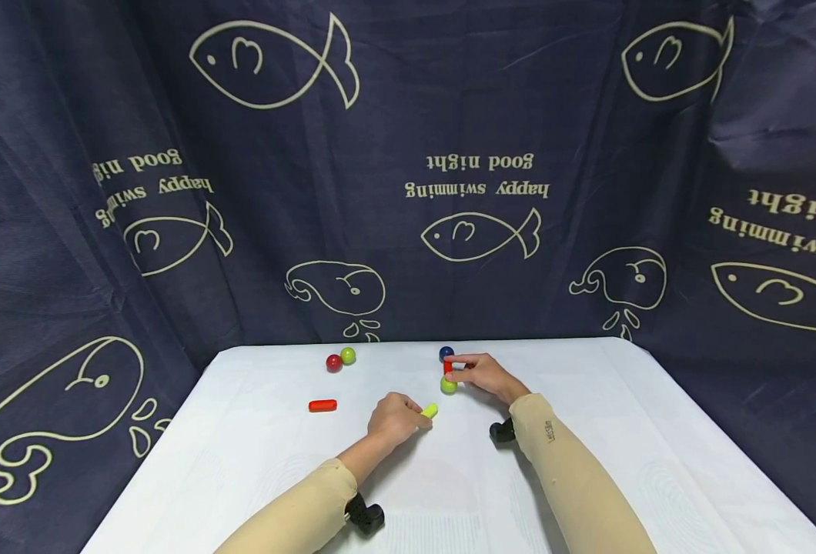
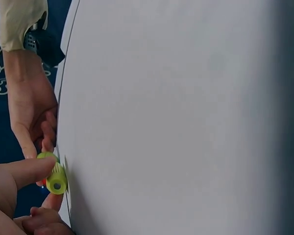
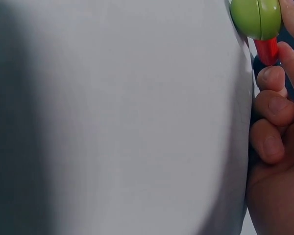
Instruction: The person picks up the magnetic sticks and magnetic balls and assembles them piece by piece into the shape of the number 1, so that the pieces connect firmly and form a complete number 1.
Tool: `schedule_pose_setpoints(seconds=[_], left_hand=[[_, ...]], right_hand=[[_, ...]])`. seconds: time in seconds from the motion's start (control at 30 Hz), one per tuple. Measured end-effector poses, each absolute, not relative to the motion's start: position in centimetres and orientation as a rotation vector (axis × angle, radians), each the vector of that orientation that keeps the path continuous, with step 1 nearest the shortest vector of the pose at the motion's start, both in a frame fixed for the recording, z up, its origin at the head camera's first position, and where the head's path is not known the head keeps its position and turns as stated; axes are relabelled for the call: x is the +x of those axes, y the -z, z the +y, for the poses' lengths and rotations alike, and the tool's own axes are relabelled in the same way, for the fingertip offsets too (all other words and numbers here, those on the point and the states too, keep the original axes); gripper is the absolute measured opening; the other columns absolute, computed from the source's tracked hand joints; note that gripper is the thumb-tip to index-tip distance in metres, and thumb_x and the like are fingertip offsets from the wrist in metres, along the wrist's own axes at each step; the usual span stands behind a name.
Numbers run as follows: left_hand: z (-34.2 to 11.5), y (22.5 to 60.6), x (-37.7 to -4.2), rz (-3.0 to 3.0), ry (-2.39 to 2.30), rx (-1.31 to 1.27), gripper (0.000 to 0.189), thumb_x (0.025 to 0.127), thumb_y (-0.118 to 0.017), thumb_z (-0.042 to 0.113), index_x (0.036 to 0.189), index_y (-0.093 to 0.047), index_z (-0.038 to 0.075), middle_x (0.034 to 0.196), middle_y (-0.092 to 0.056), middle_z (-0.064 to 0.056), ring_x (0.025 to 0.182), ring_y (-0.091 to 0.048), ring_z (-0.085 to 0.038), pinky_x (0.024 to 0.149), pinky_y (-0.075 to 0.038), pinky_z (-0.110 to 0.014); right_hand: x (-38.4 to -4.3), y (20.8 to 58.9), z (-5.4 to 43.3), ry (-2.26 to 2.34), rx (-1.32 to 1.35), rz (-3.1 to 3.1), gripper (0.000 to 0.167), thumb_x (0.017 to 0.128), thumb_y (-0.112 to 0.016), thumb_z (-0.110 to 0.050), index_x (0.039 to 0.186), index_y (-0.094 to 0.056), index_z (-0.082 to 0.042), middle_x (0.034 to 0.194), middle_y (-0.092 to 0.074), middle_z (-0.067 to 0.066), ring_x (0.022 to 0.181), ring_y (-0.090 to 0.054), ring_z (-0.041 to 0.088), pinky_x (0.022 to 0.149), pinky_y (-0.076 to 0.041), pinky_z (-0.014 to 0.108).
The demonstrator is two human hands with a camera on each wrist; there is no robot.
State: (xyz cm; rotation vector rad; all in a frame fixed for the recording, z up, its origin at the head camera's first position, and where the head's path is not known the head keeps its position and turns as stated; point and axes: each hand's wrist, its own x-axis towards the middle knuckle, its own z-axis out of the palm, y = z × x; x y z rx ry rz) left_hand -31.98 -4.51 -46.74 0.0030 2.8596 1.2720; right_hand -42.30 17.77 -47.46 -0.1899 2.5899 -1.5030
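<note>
My left hand [image 1: 396,419] pinches a short yellow-green rod [image 1: 429,411] between thumb and fingers, its far end pointing toward the other hand. In the left wrist view the rod [image 2: 56,182] shows a round hole in its near end. My right hand [image 1: 486,375] holds a short red rod [image 1: 447,368] with thumb and index finger. At the near end of the red rod is a green ball [image 1: 448,385], seamed across its middle in the right wrist view, with the thumb beside it. A dark blue ball [image 1: 446,352] sits at the far end.
On the white table [image 1: 242,462], a red ball [image 1: 334,363] and another green ball [image 1: 349,355] stand side by side at the back left. Another red rod [image 1: 322,405] lies left of my left hand. A dark fish-print curtain [image 1: 394,138] hangs behind the table.
</note>
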Motion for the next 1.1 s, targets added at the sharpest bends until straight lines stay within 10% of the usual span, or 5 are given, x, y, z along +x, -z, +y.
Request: schedule_pose_setpoints(seconds=[1.1], left_hand=[[-2.4, 46.4, -32.6, 2.821, -1.335, -0.111, 0.017, 0.077, -0.082, 0.021, 0.074, -0.075, 0.006, 0.068, -0.069, -0.003, 0.062, -0.061, -0.018, 0.056, -0.047, -0.031]], right_hand=[[-42.2, 47.4, 17.6, 1.520, -0.196, 2.591, 0.051, 0.082, -0.084, -0.034, 0.130, -0.070, -0.023, 0.071, -0.054, -0.002, 0.067, -0.047, 0.015, 0.064, -0.039, 0.027]])
